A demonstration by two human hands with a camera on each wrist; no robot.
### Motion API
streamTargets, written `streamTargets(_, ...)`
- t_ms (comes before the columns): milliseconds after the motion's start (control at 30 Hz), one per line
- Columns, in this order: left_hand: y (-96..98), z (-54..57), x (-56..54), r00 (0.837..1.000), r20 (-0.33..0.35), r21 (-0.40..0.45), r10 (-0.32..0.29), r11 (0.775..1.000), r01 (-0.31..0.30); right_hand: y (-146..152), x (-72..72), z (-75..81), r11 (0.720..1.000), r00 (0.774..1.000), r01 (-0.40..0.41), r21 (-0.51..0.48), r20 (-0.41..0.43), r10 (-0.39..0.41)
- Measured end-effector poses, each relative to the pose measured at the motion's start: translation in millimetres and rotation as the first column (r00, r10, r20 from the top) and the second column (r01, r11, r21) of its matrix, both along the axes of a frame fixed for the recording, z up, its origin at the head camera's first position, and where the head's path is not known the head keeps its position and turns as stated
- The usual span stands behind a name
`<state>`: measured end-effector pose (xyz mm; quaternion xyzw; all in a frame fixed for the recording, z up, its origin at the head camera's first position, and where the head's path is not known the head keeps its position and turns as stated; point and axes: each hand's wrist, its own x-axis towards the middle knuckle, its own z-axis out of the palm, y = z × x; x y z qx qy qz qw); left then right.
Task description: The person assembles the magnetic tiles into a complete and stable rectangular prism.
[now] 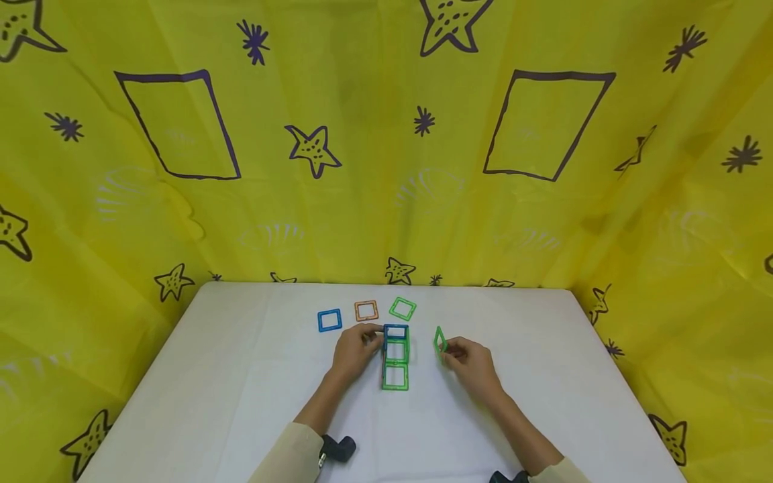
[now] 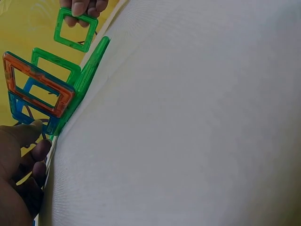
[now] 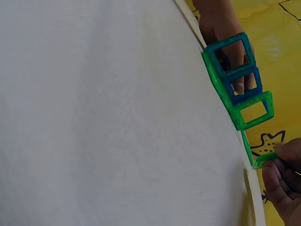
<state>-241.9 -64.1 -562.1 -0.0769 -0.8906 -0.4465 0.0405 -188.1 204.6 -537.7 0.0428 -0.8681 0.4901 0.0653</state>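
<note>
Square see-through frame tiles, like magnetic building tiles, form a small structure point(image 1: 396, 363) on the table, with green tiles at its base and right side. Blue tiles point(image 2: 35, 110) and an orange tile point(image 2: 61, 101) stand upright in it. My left hand point(image 1: 356, 352) is at its left side, fingertips holding the edge of a blue tile; part of that grip is hidden. Right of the structure, my right hand point(image 1: 472, 365) pinches a loose green square tile point(image 1: 440, 340) between thumb and fingers, tilted on edge and apart from the structure.
Behind the structure lie three loose square tiles: blue point(image 1: 329, 320), orange point(image 1: 366, 310) and green point(image 1: 402, 308). The white table point(image 1: 241, 402) ends at a yellow curtain point(image 1: 362, 221) printed with starfish at the back and sides.
</note>
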Motion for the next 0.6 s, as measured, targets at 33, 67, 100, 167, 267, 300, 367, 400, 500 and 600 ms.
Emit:
streamTargets(33, 0.3, 0.2, 0.3, 1.000, -0.002, -0.001, 0.000, 1.000, 0.000, -0.7, 1.8, -0.6, 1.000, 1.000, -0.002, -0.002, 0.002, 0.002)
streamTargets(67, 0.5, 0.4, 0.6, 1.000, -0.003, -0.002, 0.000, 1.000, 0.000, -1.3, 3.5, -1.5, 1.000, 1.000, -0.004, -0.001, 0.003, 0.004)
streamTargets(100, 0.7, 0.6, 1.0, 1.000, -0.004, -0.003, 0.000, 1.000, 0.000, -1.9, 5.3, -2.3, 1.000, 1.000, -0.007, -0.002, 0.005, 0.007)
streamTargets(167, 0.9, 0.2, 1.2, 1.000, -0.001, -0.004, -0.001, 1.000, 0.001, -3.5, 8.6, -2.7, 1.000, 1.000, -0.007, -0.001, 0.010, 0.007)
streamTargets(267, 1.0, -1.2, 1.3, 1.000, 0.005, -0.002, 0.000, 1.000, 0.000, -5.1, 12.8, -3.6, 1.000, 1.000, -0.007, 0.000, 0.021, 0.007)
streamTargets(300, 1.1, -1.8, 1.2, 1.000, 0.006, -0.003, 0.000, 1.000, 0.000, -5.7, 14.2, -3.4, 1.000, 1.000, -0.008, -0.002, 0.023, 0.008)
streamTargets(367, 1.1, -2.7, 1.0, 1.000, 0.005, -0.005, -0.002, 1.000, 0.002, -6.9, 16.7, -3.1, 1.000, 1.000, -0.015, -0.004, 0.012, 0.015)
streamTargets(400, 1.2, -2.9, 0.8, 1.000, 0.006, -0.006, -0.003, 1.000, 0.003, -7.7, 17.8, -2.8, 1.000, 1.000, -0.017, -0.008, 0.007, 0.018)
streamTargets(500, 1.2, -3.2, 0.5, 1.000, 0.006, -0.012, -0.004, 1.000, 0.004, -10.8, 21.9, -1.5, 0.999, 1.000, -0.027, -0.024, -0.013, 0.026)
streamTargets(600, 0.8, -3.4, 0.6, 1.000, 0.003, -0.021, -0.001, 1.000, 0.001, -14.4, 26.1, -1.2, 0.999, 0.999, -0.034, -0.041, -0.032, 0.033)
